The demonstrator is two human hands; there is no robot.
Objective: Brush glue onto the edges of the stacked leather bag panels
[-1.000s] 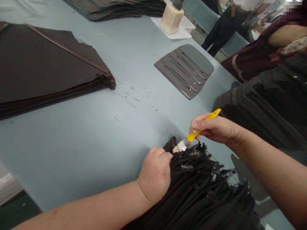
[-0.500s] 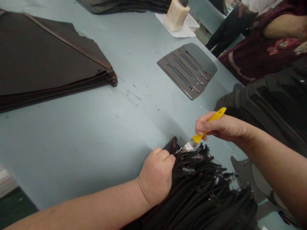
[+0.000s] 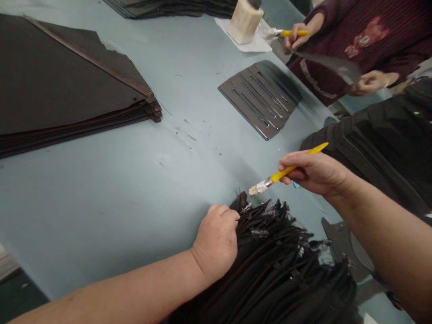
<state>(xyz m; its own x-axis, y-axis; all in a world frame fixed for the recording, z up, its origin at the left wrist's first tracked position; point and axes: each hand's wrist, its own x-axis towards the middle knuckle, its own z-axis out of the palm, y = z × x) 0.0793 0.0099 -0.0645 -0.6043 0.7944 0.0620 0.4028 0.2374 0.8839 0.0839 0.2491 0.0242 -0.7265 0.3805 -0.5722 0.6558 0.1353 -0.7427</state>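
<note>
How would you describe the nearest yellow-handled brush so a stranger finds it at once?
On the pale blue-grey work table, find the fanned stack of black sheets nearest you. Just above it, the person's right hand holds a flat brush with a yellow handle and whitish bristles. A similar brush sits far off, in a co-worker's hand.

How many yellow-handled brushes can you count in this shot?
2. One yellow-handled, white-bristled brush is in the person's right hand, above the fanned stack of black pieces; another is in a co-worker's hand at top right. Others may be hidden.
</note>
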